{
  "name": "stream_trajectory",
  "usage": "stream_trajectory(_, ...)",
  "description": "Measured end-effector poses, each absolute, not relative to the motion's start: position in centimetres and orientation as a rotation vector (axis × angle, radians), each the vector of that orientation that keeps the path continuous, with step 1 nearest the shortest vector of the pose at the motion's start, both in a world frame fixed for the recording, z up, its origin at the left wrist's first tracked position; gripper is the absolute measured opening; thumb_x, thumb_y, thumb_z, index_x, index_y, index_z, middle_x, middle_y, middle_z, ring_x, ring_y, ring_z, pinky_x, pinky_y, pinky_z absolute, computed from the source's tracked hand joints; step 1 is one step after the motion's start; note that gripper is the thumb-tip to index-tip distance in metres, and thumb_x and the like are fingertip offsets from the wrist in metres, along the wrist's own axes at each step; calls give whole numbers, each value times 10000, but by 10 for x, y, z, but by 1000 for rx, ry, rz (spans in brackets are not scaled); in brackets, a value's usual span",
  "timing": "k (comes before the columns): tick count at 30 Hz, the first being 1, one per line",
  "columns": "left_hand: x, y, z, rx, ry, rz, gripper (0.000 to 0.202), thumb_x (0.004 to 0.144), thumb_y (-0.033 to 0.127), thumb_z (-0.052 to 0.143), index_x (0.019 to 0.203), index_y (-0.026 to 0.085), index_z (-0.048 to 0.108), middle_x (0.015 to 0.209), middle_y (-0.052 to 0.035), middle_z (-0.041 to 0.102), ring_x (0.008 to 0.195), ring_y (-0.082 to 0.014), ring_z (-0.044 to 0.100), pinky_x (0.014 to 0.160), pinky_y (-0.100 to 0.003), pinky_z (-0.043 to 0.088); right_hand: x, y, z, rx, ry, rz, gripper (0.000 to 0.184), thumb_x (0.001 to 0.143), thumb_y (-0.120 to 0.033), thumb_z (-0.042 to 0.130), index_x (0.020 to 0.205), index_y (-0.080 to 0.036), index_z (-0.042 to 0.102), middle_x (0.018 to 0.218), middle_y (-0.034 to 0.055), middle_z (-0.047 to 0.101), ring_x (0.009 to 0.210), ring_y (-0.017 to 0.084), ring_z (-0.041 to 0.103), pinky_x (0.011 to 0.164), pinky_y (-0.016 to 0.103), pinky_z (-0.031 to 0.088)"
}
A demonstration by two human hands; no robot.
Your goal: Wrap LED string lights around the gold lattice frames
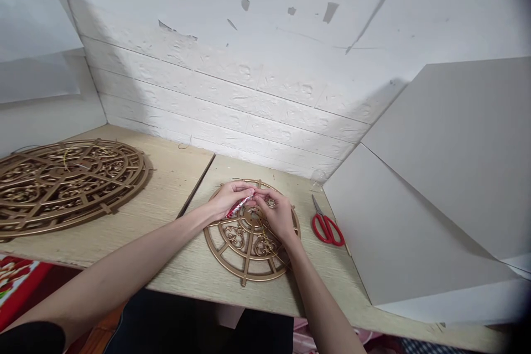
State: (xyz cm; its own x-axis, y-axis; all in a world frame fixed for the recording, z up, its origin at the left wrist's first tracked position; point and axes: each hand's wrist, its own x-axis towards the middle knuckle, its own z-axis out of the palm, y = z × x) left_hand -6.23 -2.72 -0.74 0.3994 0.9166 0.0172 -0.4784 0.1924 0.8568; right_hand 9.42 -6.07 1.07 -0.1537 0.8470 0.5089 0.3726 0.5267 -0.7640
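A small shiny red-and-silver packet [240, 206] is held in my left hand [233, 199], its length slanting up to the right. The fingers of my right hand [276, 211] are pinched together at the packet's upper end, meeting my left fingertips. Both hands are just above a round gold lattice panel [245, 257] with scrollwork and spokes, which lies flat on the table. A thin yellow strand [263, 228] shows on the panel beside my right hand. My fingers hide part of the packet and the panel's upper middle.
Red-handled scissors [327, 229] lie right of the panel, tips pointing away. At the left, larger round gold lattice panels [110, 202] are stacked on the wooden table [178, 163]. A dark gap [199, 182] splits the tabletop. White boards [415, 221] and a wall enclose it.
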Motion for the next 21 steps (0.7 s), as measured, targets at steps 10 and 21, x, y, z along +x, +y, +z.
stream_trajectory(10,-59,-30,-5,912,655,1083,245,629,220,785,793,117,634,788,-47,677,683,-140,662,715,-296,556,97,-59,9,-1032,-1855,489,286,840,-269,575,1120,-230,618,825,21,710,739,199,653,757,332,479)
stream_trajectory(21,-61,-24,-7,855,678,1123,200,651,216,766,731,122,609,765,-26,646,677,-97,627,736,-255,540,107,-56,16,-1029,-1793,299,202,863,-310,557,1009,-237,676,918,59,709,807,221,641,766,369,491)
